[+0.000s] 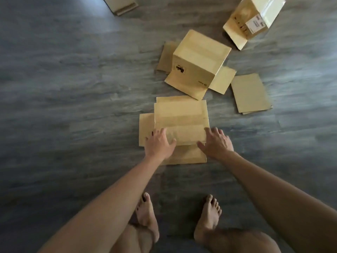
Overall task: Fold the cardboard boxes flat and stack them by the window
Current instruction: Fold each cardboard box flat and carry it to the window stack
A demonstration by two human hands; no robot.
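Observation:
A tan cardboard box (181, 115) stands on the grey wood floor just ahead of my bare feet, its flaps splayed flat around it. My left hand (159, 143) lies against its near left corner with fingers spread. On the near right corner rests my right hand (216, 142), fingers also straight. Behind it sits a second upright box (197, 61) with a black print on its side and open flaps. Farther back right, a third box (255, 21) with a white label lies tilted.
A flat cardboard piece (250, 93) lies on the floor to the right. A flattened stack (121, 4) sits at the top edge, left of centre. My feet (147, 214) stand close behind the near box. Bare grey floor spreads to the left.

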